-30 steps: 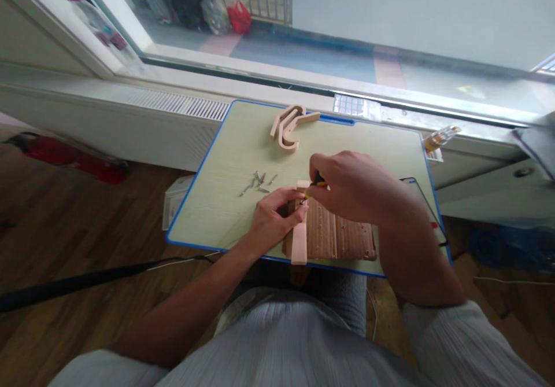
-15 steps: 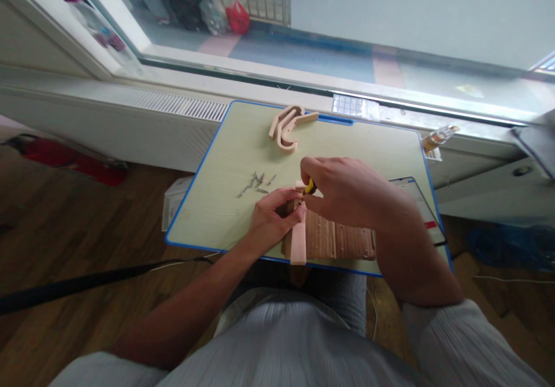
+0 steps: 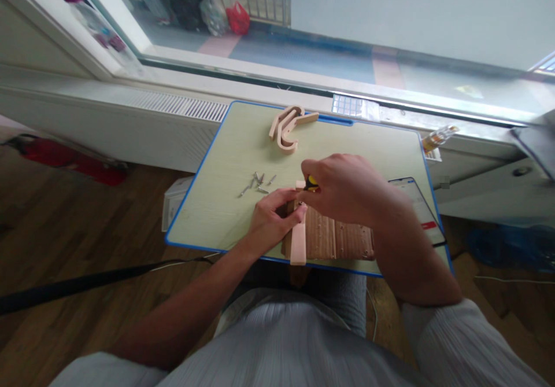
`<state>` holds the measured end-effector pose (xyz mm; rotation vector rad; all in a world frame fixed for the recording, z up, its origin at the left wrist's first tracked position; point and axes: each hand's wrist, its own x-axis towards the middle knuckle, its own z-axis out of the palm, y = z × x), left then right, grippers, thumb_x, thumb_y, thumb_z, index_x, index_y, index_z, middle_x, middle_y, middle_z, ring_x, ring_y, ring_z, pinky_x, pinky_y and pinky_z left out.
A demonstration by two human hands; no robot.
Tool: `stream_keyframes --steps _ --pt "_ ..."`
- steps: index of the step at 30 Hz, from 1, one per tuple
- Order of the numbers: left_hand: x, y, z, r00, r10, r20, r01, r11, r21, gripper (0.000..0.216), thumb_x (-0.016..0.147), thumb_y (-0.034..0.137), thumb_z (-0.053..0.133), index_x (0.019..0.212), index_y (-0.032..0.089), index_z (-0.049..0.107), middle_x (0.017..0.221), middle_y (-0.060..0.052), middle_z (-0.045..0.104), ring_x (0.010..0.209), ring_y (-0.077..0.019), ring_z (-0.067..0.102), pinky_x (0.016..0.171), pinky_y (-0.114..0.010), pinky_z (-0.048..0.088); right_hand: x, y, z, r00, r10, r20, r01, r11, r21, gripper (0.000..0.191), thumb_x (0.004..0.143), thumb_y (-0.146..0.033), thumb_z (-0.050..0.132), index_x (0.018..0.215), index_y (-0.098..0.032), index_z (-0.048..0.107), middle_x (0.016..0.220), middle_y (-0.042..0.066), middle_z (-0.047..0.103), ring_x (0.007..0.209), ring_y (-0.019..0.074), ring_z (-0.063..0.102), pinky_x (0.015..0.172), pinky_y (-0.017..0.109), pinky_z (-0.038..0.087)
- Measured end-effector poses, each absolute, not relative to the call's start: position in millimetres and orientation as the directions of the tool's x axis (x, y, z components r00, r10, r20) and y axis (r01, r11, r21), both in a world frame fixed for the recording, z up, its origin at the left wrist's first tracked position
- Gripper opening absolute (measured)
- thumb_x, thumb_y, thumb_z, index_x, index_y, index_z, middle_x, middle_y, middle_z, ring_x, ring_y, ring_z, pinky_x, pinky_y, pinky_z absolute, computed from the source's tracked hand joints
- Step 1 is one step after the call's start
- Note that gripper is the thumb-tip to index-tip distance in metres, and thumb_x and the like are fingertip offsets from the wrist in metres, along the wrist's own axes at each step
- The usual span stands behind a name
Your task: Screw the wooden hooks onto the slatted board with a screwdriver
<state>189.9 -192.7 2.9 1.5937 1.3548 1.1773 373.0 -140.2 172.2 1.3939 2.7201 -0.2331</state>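
Note:
My right hand (image 3: 347,187) is closed around a yellow-and-black screwdriver (image 3: 311,183), most of it hidden in the fist. Its tip end is down by a small screw (image 3: 300,203) on a pale wooden strip (image 3: 298,245). My left hand (image 3: 275,213) grips that strip beside the screw, thumb and forefinger on either side of it. The strip lies across the left end of a brown wooden board (image 3: 336,239) with small holes or screws in its face. Several loose screws (image 3: 259,180) lie left of the strip, beyond my left hand.
Curved pale wooden pieces (image 3: 287,132) lie at the back of the blue-edged table (image 3: 208,213). A phone (image 3: 418,207) lies at the right, partly behind my right forearm. A bottle (image 3: 440,137) stands past the right edge, and a radiator (image 3: 173,106) runs along the window.
My right hand has turned slightly at the wrist, and more of the screwdriver's yellow handle has swung to the right. My left hand, the strip and the loose screws stay put.

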Motion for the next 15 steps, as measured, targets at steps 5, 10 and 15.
stream_keyframes --steps 5,10,15 --pt "189.4 -193.2 2.8 0.053 0.983 0.177 0.304 -0.185 0.934 0.030 0.090 0.033 0.080 0.119 0.025 0.085 0.121 -0.006 0.086 0.114 -0.0237 0.080 0.112 -0.041 0.063 371.2 -138.5 170.7 -0.549 0.820 -0.158 0.835 0.544 -0.077 0.041 0.107 -0.054 0.055 0.102 -0.020 0.077 0.093 0.016 0.082 0.074 0.0235 0.065 0.065 0.037 0.021" --pt "189.3 -192.5 2.0 0.030 0.986 0.162 0.286 -0.163 0.944 0.030 0.086 0.032 0.084 0.115 0.024 0.085 0.123 -0.007 0.086 0.114 -0.0242 0.080 0.112 -0.041 0.063 374.8 -140.8 175.7 -0.608 0.771 -0.191 0.793 0.598 -0.112 0.032 0.107 -0.044 0.054 0.115 -0.019 0.071 0.101 0.015 0.083 0.080 0.0242 0.068 0.066 0.037 0.022" --pt "190.4 -192.7 2.1 0.014 0.987 0.158 0.291 -0.155 0.944 0.027 0.086 0.034 0.084 0.111 0.024 0.085 0.123 -0.007 0.086 0.113 -0.0241 0.081 0.110 -0.041 0.064 379.9 -140.8 177.4 -0.693 0.696 -0.190 0.721 0.664 -0.198 0.022 0.098 -0.024 0.056 0.118 -0.020 0.066 0.111 0.012 0.083 0.091 0.0230 0.070 0.071 0.035 0.028"
